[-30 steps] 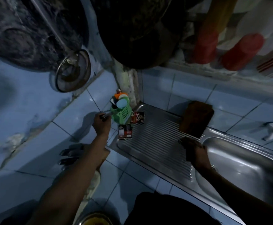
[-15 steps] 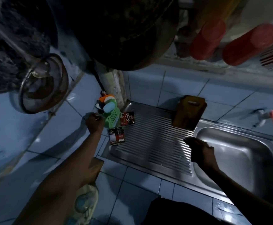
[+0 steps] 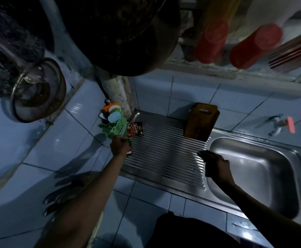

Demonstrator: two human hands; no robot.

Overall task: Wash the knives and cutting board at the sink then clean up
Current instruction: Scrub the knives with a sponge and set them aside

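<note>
Two hands are in view over the sink area. Your left hand [image 3: 119, 145] is at the near edge of the green basket [image 3: 117, 124] in the corner of the tiled tabletop [image 3: 60, 145]; its fingers are hidden behind the back of the hand, so you cannot tell whether it grips the basket or merely touches it. Your right hand [image 3: 216, 162] hovers over the ribbed drainboard [image 3: 164, 149] right at the edge of the sink basin [image 3: 253, 167], fingers loosely curled downward and holding nothing that can be seen. Your cutting board [image 3: 200, 120] stands upright at the back of the drainboard, leaning against the tiled wall. Several knives [image 3: 63, 196] lie on the tabletop left of your left forearm, dark and hard to make out. One dark sachet [image 3: 135, 129] stands just beside the basket on the drainboard. A tap with a pink handle [image 3: 282, 124] sticks out of the wall above the basin.
</note>
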